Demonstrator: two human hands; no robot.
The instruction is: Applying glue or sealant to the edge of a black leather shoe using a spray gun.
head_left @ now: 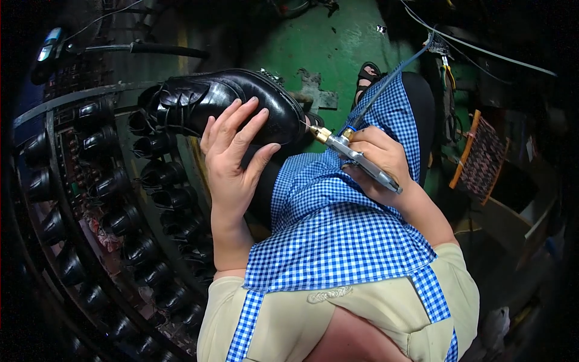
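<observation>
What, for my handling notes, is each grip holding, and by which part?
Right grip: a hose-fed metal tool, by its body behind the brass tip. Left grip: fingers on black shoe; holding unclear.

left side: metal rack (pixel 60 101) with rows of black shoes (pixel 122 221) bars the way
upper left: dark rod (pixel 163 49) juts across
far side of lace-up shoe (pixel 265 108): open room over green floor (pixel 353 39)
before its toe: spray gun (pixel 356 157) just beside, little space
right: blue hose (pixel 392 78) slants upward; framed woven panel (pixel 482 158) stands farther out

Left grip (pixel 229 151) against a glossy black shoe (pixel 241 89), right grip (pixel 383 158) around 1 metal spray gun (pixel 360 158)
</observation>
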